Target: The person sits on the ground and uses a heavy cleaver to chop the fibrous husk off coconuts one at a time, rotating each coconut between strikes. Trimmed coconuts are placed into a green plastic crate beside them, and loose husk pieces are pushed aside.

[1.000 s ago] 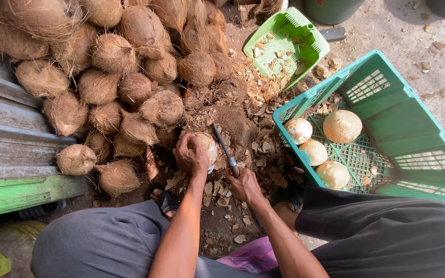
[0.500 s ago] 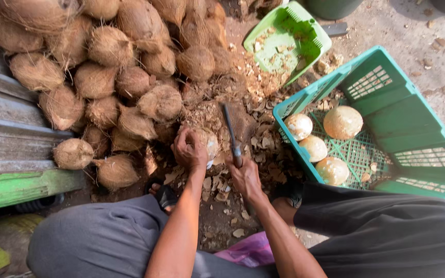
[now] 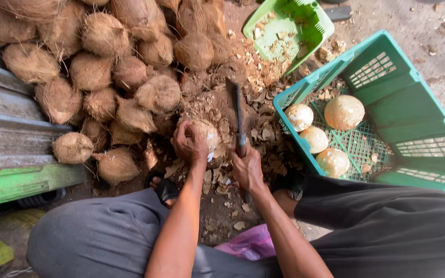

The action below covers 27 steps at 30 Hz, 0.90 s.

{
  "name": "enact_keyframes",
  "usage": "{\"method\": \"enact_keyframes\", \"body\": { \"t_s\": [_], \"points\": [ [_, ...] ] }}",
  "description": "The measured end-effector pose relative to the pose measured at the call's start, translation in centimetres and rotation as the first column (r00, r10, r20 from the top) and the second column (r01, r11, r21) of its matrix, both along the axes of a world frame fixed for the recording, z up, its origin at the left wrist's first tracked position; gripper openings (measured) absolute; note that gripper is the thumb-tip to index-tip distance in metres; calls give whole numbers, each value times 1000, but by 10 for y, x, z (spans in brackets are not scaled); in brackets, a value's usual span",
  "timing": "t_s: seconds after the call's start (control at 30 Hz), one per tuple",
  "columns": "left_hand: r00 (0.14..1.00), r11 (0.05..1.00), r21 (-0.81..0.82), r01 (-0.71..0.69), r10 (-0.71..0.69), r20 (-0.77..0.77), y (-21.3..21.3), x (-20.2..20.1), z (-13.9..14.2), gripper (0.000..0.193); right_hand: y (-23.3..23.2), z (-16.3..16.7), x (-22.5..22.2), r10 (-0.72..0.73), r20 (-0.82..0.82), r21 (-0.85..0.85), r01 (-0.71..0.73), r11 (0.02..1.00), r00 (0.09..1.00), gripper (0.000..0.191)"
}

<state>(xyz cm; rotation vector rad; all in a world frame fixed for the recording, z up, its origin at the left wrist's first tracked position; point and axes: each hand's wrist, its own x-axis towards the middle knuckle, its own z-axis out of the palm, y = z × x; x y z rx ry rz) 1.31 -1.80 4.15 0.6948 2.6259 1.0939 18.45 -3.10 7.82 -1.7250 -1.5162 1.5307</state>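
Observation:
My left hand [image 3: 189, 144] grips a partly husked coconut [image 3: 205, 135] on a worn chopping block [image 3: 213, 110] between my knees. My right hand [image 3: 247, 170] is closed on the handle of a long dark knife [image 3: 237, 116]. Its blade stands nearly upright just right of the coconut, point away from me. A pile of brown fibrous coconuts [image 3: 104, 72] lies to the left and beyond the block.
A teal plastic crate [image 3: 413, 118] at the right holds several peeled pale coconuts [image 3: 344, 111]. A green scoop basket [image 3: 289, 31] with husk chips lies at the top. Husk scraps cover the ground. Grey boards and a green plank [image 3: 21, 180] run along the left.
The knife has swung from tilted to nearly upright and shifted right of the coconut. My left hand has kept hold of the coconut, turning it slightly.

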Motion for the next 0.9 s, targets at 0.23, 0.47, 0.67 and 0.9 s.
{"method": "enact_keyframes", "body": {
  "t_s": [0.23,0.47,0.67,0.9],
  "points": [
    [996,999,-35,-26,29,79,8,-2,2,27,5,-13,-2,161,82,-182,-144,973,984,29],
    [997,999,29,47,-45,-68,-2,2,5,23,-5,0,-4,49,-8,69,-49,996,999,41],
    [999,998,51,-27,25,44,7,0,6,18,8,-11,-8,138,70,-204,-122,971,988,37],
    [999,999,33,7,-5,-54,-2,2,-5,24,-8,-5,-4,73,39,62,-75,995,997,42]
  ]
}}
